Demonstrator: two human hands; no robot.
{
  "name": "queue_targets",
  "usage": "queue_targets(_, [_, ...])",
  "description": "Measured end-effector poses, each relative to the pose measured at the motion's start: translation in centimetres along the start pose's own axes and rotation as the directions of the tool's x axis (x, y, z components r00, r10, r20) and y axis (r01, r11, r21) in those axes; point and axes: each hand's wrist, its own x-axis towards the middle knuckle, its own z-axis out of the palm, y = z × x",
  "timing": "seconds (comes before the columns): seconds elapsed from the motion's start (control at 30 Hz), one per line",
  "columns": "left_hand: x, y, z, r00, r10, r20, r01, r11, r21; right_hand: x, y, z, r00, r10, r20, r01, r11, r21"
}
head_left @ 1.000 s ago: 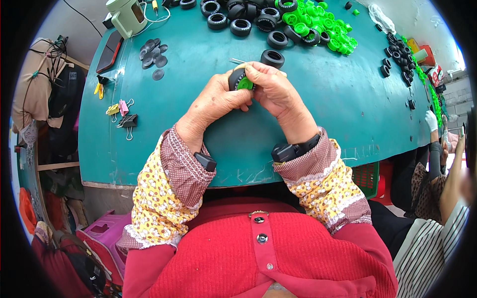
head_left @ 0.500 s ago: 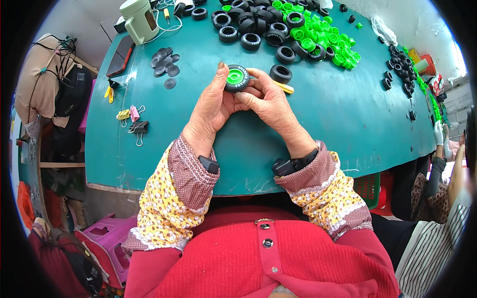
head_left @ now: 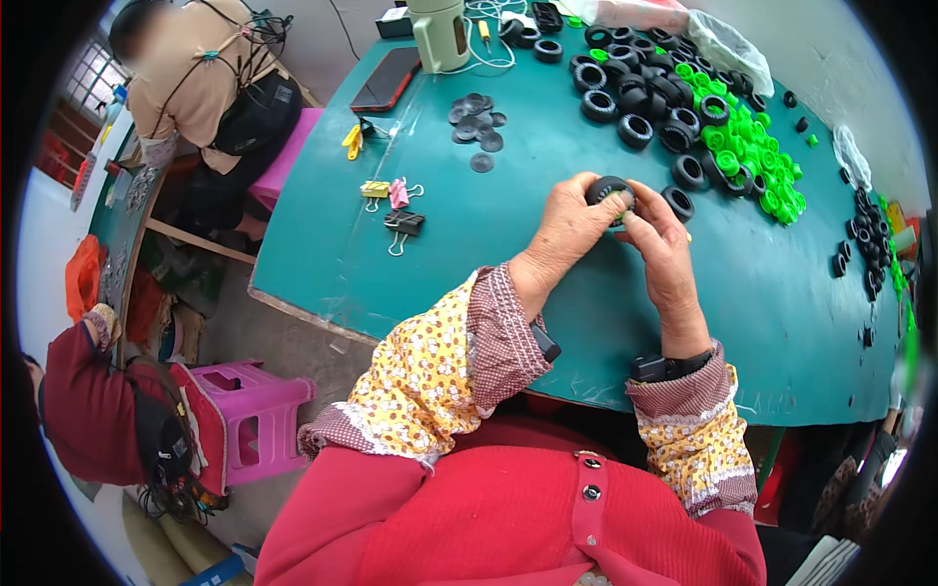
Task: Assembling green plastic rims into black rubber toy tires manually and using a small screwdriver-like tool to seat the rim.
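Left hand and right hand: fingers grasping one black tyre between them, thumbs at its near face, apparently for steadiness. Loose tyre just beyond right fingers; farther, piled tyres and green hubs, likely for easy reach.

No text legible. Pale lettering on sidewall of black tire between left hand and right hand, too small; white lettering on piled tires beyond both, same; small pale label on black bag, far left of left hand, unreadable.
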Motion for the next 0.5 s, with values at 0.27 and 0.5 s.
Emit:
queue_targets(0.27, [0.2,0.4,-1.0,0.997,-0.005,0.075,0.000,0.998,0.067,0.0,0.4,-0.7,0.993,0.115,-0.006,-0.115,0.993,-0.022])
queue_targets(0.5, [1.2,0.6,-2.5,0.938,-0.194,0.288,0.165,0.979,0.120,0.7,0.5,-0.8,0.990,-0.046,-0.137,0.017,0.979,-0.203])
